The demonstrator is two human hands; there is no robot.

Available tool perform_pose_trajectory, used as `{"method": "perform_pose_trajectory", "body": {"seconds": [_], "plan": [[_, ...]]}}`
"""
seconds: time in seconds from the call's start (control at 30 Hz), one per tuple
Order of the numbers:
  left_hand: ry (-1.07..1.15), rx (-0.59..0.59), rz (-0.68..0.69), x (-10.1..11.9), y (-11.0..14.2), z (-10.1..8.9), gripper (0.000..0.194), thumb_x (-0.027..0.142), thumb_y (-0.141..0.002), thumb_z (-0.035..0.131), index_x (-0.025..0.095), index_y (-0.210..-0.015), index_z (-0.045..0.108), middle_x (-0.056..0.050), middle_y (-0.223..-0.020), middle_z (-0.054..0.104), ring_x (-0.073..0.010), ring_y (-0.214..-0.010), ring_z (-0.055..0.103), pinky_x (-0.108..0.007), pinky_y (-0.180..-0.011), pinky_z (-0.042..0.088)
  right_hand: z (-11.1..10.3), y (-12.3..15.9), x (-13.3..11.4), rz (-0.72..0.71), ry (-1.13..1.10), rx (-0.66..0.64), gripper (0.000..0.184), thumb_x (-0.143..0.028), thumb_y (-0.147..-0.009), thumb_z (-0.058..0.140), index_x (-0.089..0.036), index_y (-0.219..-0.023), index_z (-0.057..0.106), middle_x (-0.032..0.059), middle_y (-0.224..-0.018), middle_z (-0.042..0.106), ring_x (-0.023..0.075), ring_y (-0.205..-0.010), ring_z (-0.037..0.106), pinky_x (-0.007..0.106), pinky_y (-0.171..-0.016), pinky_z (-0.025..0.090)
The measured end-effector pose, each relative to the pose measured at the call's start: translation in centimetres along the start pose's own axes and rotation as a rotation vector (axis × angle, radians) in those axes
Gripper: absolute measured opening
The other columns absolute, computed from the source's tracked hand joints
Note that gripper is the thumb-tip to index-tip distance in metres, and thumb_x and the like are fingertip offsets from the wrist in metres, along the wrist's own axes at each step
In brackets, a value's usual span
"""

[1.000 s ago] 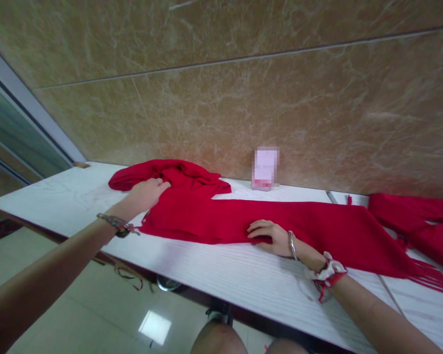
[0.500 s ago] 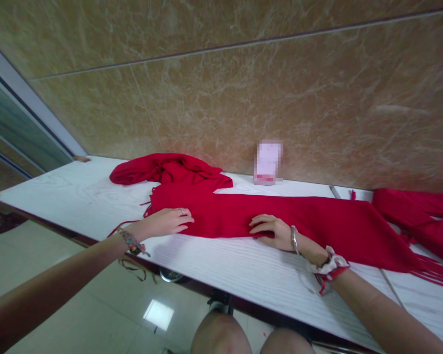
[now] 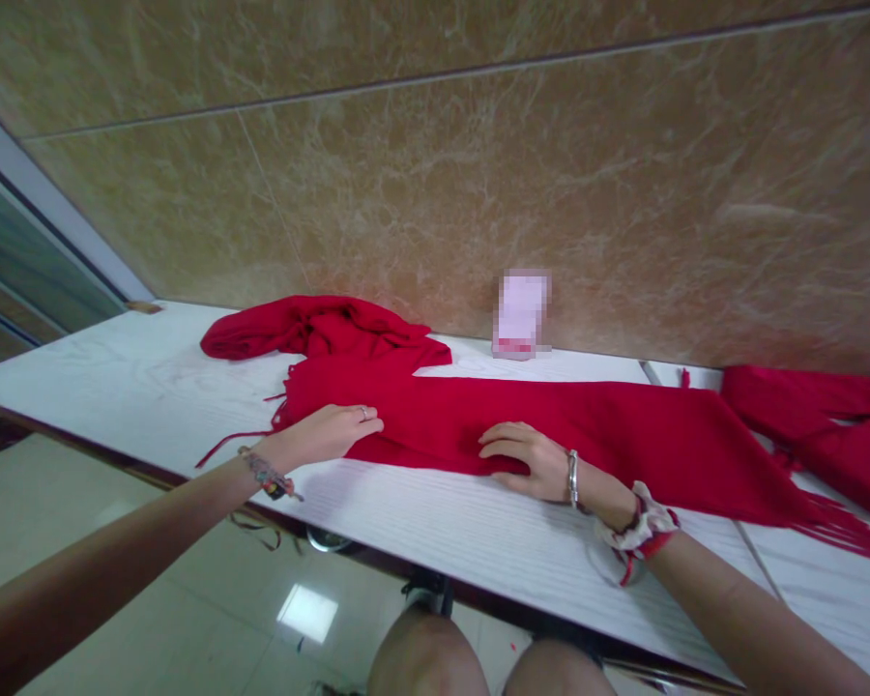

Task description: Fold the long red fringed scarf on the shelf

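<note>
A long red scarf with fringed ends lies stretched along the white table, roughly parallel to its front edge. Near its left end, my left hand has its fingers pressed together on the fabric, and a crease runs from the fingertips. The thumb is mostly hidden. Further right, my right hand rests on the scarf's near edge with fingers apart and slightly bent. Behind the left end, bunched red cloth touches the scarf.
More red cloth lies at the right. A blurred pale pink object stands against the marbled wall. The white table has a seam at the right. My knees are below its front edge.
My left hand's fingers have drawn together, and a crease has appeared in the scarf beside them. My right hand stays on the near edge, its fingers a little more apart. The view has shifted slightly.
</note>
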State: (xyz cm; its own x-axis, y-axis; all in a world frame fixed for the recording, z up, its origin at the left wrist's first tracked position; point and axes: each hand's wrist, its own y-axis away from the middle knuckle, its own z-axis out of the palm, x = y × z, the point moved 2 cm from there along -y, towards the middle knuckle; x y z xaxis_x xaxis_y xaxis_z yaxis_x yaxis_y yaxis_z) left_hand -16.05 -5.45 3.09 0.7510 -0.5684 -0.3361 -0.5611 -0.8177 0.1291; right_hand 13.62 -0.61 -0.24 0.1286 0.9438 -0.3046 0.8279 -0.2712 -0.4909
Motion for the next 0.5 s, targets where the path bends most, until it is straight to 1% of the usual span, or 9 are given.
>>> {"method": "perform_pose_trajectory", "body": {"seconds": [0.07,0.13,0.27,0.4,0.5], "plan": [[0.009,0.01,-0.038,0.2,-0.1,0.0,0.045,-0.006,-0.074,0.038,0.019,-0.108,0.055,-0.007,-0.108,0.06,-0.0167,-0.099,0.058,-0.027,-0.083,0.047,0.1,0.0,0.0,-0.001,0.035,0.001,0.022,-0.028,-0.083,0.047,-0.017,-0.095,0.061,0.0112,-0.099,0.063,0.0201,-0.094,0.057,0.036,-0.082,0.046],[0.008,0.025,-0.071,0.4,-0.3,-0.2,0.044,-0.006,-0.073,0.037,0.017,-0.105,0.056,-0.008,-0.106,0.061,-0.017,-0.099,0.057,-0.028,-0.087,0.045,0.1,-0.1,0.1,-0.015,0.081,0.001,0.021,-0.026,-0.084,0.046,-0.016,-0.092,0.063,0.011,-0.095,0.064,0.0199,-0.09,0.058,0.035,-0.079,0.047],[0.03,0.036,-0.072,0.8,-0.6,-0.6,0.033,0.0,-0.074,0.042,0.015,-0.098,0.058,-0.008,-0.099,0.06,-0.0192,-0.099,0.056,-0.03,-0.09,0.043,-0.2,-0.1,0.0,-0.017,0.132,-0.017,0.018,-0.022,-0.08,0.049,-0.015,-0.085,0.064,0.0107,-0.087,0.065,0.0194,-0.081,0.059,0.033,-0.073,0.048],[0.026,0.038,-0.075,0.0,-0.2,-0.3,0.023,0.009,-0.077,0.045,0.016,-0.095,0.057,-0.008,-0.099,0.059,-0.0199,-0.099,0.055,-0.03,-0.087,0.044,-0.3,-0.1,-0.1,0.019,0.16,-0.057,0.022,-0.013,-0.078,0.043,-0.015,-0.079,0.064,0.0079,-0.073,0.063,0.0159,-0.067,0.057,0.027,-0.063,0.048],[0.049,0.024,-0.051,-0.8,0.5,-0.2,0.023,0.01,-0.077,0.045,0.018,-0.095,0.056,-0.006,-0.101,0.059,-0.0183,-0.101,0.054,-0.027,-0.084,0.045,-0.5,-0.2,-0.2,0.039,0.085,-0.032,0.023,-0.011,-0.079,0.041,-0.016,-0.078,0.063,0.0066,-0.07,0.062,0.0146,-0.063,0.056,0.024,-0.059,0.046]]}}
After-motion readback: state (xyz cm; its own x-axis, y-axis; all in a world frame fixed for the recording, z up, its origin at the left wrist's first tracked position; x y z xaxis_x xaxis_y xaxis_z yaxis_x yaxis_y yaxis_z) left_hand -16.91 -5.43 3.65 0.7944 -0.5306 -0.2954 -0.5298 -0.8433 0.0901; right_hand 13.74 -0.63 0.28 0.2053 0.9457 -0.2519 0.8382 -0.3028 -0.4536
